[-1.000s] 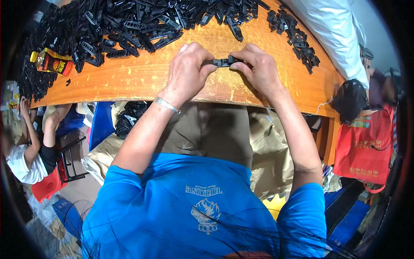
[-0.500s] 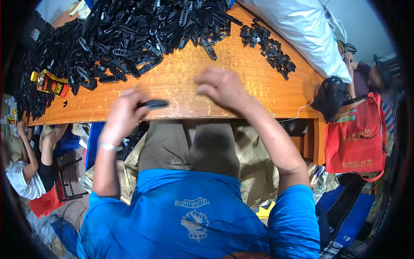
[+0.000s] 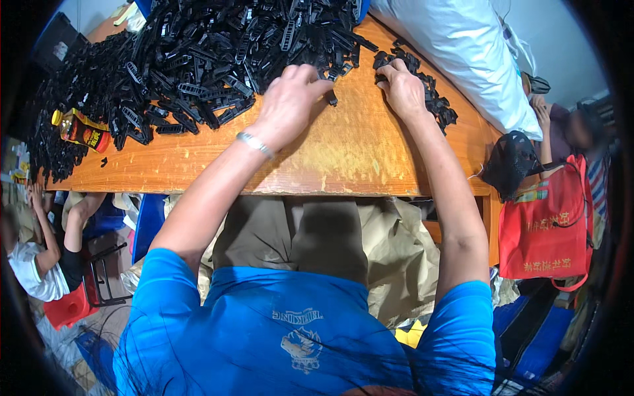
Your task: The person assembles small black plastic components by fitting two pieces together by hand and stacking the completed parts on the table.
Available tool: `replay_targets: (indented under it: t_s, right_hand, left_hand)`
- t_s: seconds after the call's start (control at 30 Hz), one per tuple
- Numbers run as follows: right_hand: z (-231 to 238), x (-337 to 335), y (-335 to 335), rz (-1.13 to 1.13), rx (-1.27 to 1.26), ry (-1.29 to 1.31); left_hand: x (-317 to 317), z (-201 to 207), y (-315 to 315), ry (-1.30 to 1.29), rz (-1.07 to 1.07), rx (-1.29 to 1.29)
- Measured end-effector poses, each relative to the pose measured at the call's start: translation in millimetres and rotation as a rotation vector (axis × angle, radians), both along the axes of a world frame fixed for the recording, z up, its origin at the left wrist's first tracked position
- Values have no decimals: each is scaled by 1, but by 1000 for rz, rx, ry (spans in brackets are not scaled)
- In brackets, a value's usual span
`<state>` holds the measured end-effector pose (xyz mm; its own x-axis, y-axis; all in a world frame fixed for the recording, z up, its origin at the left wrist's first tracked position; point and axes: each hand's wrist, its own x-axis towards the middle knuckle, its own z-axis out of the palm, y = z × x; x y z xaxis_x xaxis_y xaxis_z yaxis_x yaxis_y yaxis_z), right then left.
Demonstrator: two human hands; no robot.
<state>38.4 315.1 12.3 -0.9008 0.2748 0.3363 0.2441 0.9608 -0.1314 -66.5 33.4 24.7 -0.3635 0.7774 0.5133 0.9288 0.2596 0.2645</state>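
Observation:
My left hand point(image 3: 290, 102) reaches to the near edge of a large heap of long black slotted plastic parts point(image 3: 198, 72). Its thumb stands apart from the other fingers, close to a single black plastic part point(image 3: 331, 98) at the heap's edge. The fingertips are partly hidden behind the hand. Over to the right, my right hand point(image 3: 404, 91) is at a small pile of short black plastic pieces point(image 3: 441, 109). Its fingers are bent, with thumb and forefinger apart at the pile's left side. No held piece shows in either hand.
The wooden table point(image 3: 330, 158) carries a yellow-capped bottle point(image 3: 82, 131) at left and a large white sack point(image 3: 456, 53) at back right. A black mesh item point(image 3: 508, 162) and a red bag point(image 3: 545, 224) hang by the right edge. Another person point(image 3: 39, 264) sits at left.
My left hand has moved forward and right to the large heap; the dark part it held no longer shows. My right hand has moved forward and right to the small pile.

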Motion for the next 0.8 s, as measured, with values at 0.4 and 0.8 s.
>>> replay_targets:
  t_s: [0.4,0.8]
  right_hand:
    - [22,46,-50,-142,-305,-57]
    - [16,69,-85,161,-122,-116]
  left_hand:
    - [6,-6,-5,111,-228,-201]
    - [51,-20,-41,-220,141,120]
